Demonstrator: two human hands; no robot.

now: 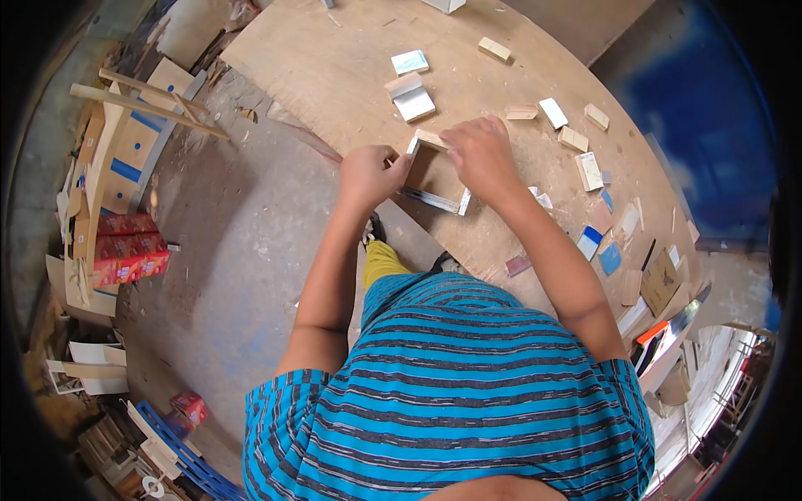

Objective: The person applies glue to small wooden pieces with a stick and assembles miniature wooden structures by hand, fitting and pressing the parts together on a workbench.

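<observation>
A small four-sided wooden frame (pixel 434 200) with white edges sits at the near left edge of the plywood table, between my two hands. My left hand (pixel 372 175) is closed on its left side, thumb and fingers pinching there. At the frame's far right corner, my right hand (pixel 482 154) has its fingers bent down onto the wood, partly hiding that corner. Just beyond the frame lie a white block (pixel 414 104) and a blue-and-white block (pixel 409 62).
The plywood table (pixel 334 67) carries several small wood blocks (pixel 573 139) to the right. Scraps and a brown sandpaper-like sheet (pixel 660 281) lie nearer on the right. Red boxes (pixel 129 249) and leaning boards (pixel 138 142) stand on the floor at left.
</observation>
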